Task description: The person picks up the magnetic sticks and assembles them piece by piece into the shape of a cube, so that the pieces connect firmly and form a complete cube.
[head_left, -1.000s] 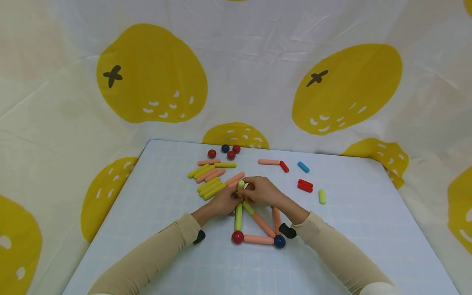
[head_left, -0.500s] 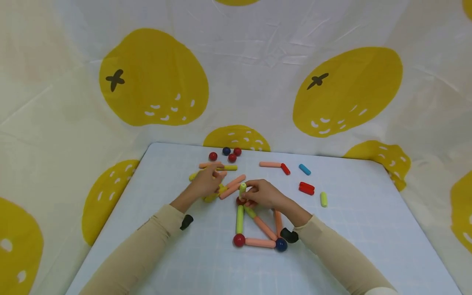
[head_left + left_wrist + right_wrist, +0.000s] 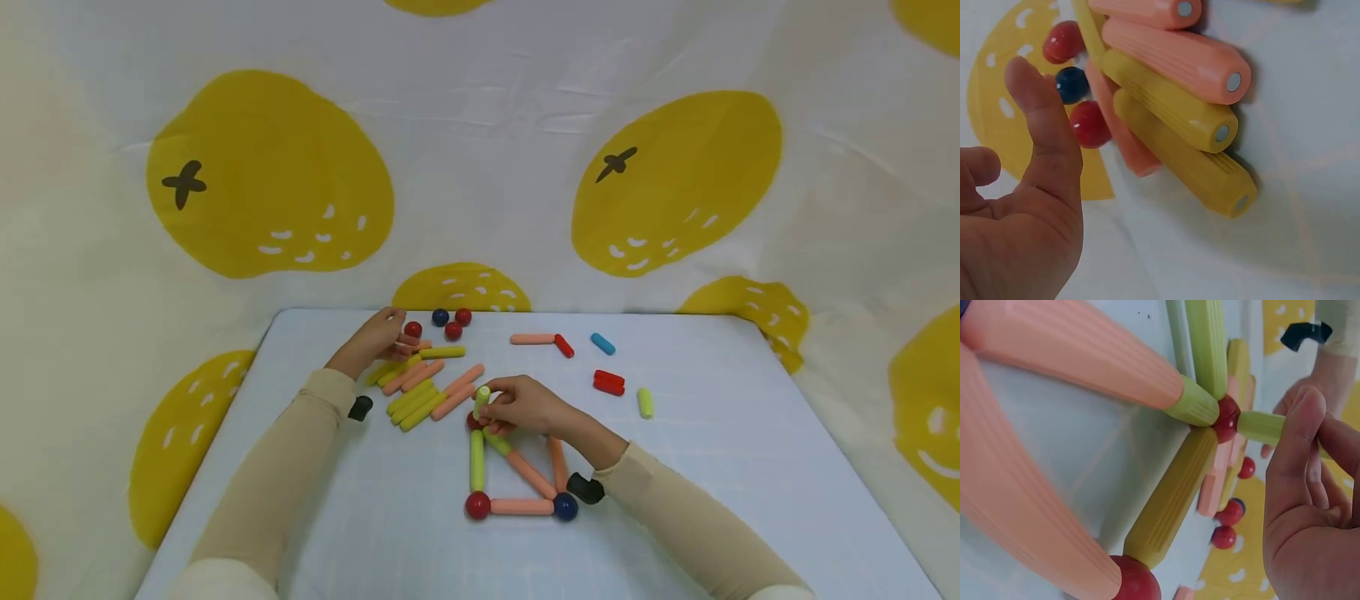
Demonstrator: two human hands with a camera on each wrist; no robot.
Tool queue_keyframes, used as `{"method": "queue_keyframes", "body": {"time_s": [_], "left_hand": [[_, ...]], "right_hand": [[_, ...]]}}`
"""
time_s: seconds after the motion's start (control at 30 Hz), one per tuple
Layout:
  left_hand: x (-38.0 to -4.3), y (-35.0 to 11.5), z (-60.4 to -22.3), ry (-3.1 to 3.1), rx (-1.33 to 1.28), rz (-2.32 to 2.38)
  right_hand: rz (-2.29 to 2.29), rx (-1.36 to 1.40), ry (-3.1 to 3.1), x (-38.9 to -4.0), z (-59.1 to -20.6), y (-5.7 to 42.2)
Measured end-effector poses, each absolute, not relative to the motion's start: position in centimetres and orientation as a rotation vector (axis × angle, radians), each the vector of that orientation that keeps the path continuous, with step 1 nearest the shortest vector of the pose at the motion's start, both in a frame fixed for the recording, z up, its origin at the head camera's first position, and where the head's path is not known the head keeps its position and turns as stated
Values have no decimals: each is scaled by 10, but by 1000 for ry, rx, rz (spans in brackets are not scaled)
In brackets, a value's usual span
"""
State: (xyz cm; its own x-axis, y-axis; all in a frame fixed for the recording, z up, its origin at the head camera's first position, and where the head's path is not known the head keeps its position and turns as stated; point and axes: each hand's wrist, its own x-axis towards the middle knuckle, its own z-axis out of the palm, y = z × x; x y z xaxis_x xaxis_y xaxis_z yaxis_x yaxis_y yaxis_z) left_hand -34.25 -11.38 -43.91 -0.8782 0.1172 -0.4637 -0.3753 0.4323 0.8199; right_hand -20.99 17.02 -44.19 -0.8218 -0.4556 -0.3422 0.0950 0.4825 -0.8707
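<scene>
My right hand (image 3: 528, 406) pinches a short light green magnetic rod (image 3: 1260, 427) between thumb and finger. That rod stands upright on a red ball (image 3: 1227, 419), where several other rods meet. Joined to this ball on the table is a frame: a long light green rod (image 3: 477, 460), a pink rod (image 3: 522, 507), a near red ball (image 3: 477, 505) and a dark blue ball (image 3: 566, 507). My left hand (image 3: 378, 335) hovers by a loose red ball (image 3: 412, 330) at the far left. In the left wrist view its fingers hold nothing.
Loose yellow rods (image 3: 412, 404) and pink rods (image 3: 453, 400) lie left of the frame. Farther back sit a dark blue ball (image 3: 440, 317) and red balls (image 3: 453, 331). Short red rods (image 3: 609, 382), a blue rod (image 3: 603, 343) and a green rod (image 3: 645, 403) lie right.
My left hand has left the upright green rod and moved over the loose rods to the far left, near the red ball. My right hand keeps pinching the green rod.
</scene>
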Motion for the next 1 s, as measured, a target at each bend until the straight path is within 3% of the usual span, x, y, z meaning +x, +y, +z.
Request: {"method": "queue_keyframes", "body": {"time_s": [0.53,1.0], "left_hand": [[-360,-112,-449,2281,-351,1317],[-351,-98,-449,2252,-132,1463]], "right_hand": [[-1323,-332,2188,-206,-436,158],[-1354,-306,2199,-210,-441,170]]}}
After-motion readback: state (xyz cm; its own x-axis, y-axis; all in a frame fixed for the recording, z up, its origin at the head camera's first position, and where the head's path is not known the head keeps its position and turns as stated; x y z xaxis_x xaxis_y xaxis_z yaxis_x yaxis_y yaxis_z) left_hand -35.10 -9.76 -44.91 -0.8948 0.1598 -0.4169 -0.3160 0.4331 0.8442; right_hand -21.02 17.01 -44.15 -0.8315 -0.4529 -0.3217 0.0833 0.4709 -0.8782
